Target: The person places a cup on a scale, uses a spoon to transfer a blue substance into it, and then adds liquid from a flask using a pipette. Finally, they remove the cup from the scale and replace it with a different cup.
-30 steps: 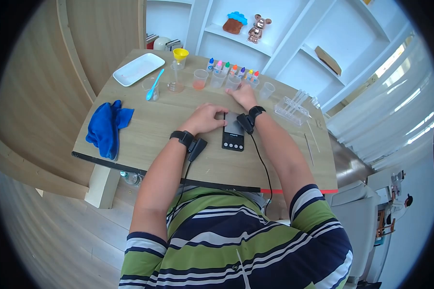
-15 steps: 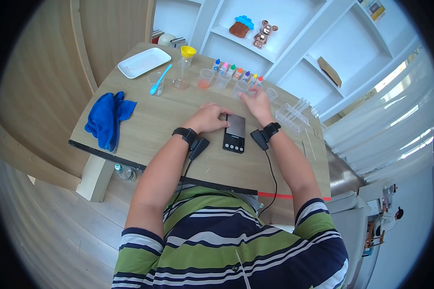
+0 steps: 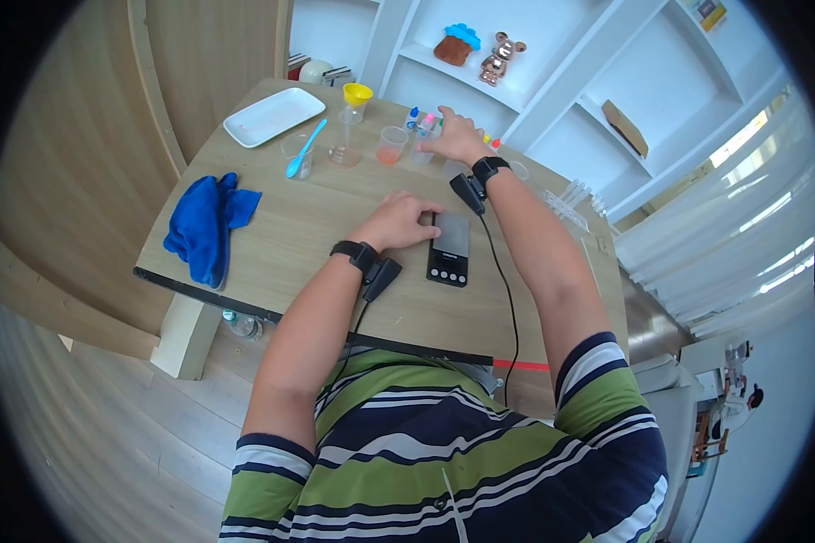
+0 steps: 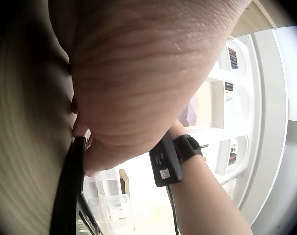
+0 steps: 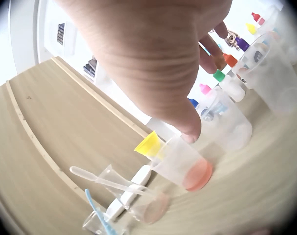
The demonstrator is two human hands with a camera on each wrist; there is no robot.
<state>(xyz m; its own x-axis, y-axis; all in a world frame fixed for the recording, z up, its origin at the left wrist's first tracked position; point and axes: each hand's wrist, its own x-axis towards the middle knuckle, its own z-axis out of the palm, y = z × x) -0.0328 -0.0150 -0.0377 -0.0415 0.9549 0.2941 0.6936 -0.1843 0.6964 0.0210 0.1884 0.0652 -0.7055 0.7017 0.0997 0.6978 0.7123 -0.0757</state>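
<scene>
My left hand (image 3: 398,222) holds a black digital pocket scale (image 3: 449,262) by its far left corner, thumb and fingers at the edge; in the left wrist view the thumb overlaps the scale (image 4: 70,191). My right hand (image 3: 459,140) reaches over a row of clear plastic cups with its fingers extended, holding nothing. Just below its thumb, in the right wrist view, stands a cup with pinkish-orange liquid (image 5: 197,174). An unfilled-looking cup (image 5: 229,125) is next to it. Small dropper bottles with coloured caps, one green-capped (image 5: 231,88), line up behind the cups.
At the back left are a white tray (image 3: 244,136), a yellow funnel (image 3: 358,92) and a conical flask (image 3: 344,156) with a pipette in it. A blue spoon (image 3: 306,149) leans in a beaker. A blue cloth (image 3: 199,231) lies left; a test-tube rack (image 3: 566,210) stands right.
My right hand first drew back to the right, then moved forward and left over the cups toward the bottles. The left hand stays at the scale's corner.
</scene>
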